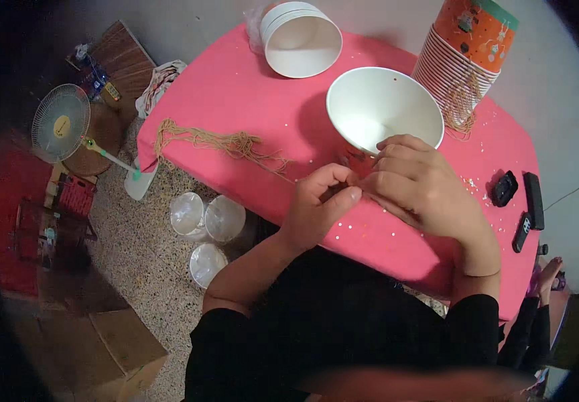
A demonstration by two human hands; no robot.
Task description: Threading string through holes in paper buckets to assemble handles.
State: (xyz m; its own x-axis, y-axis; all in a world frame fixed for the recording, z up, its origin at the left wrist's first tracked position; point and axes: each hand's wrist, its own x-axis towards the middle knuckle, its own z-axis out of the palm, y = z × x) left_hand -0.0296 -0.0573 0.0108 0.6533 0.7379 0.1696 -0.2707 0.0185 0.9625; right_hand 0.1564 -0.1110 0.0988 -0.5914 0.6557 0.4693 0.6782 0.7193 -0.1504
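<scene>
A large paper bucket [376,100], white inside, stands tilted on the pink table in front of my hands. From a loose bundle of tan string [239,142], one strand runs across the table to my left hand [319,204], whose thumb and finger pinch it. My right hand [418,184] is beside it at the bucket's near side, its fingers bent and close together. Whatever the right fingers hold is hidden behind the hand. The bucket's lower outside is mostly covered by my hands.
Behind to the right leans a tall stack of paper buckets [460,60] with more string [460,110] against it. White buckets [303,43] lie at the back left. A black tray [504,188] and remote [522,232] sit at right. Clear-covered containers [225,218] stand on the floor.
</scene>
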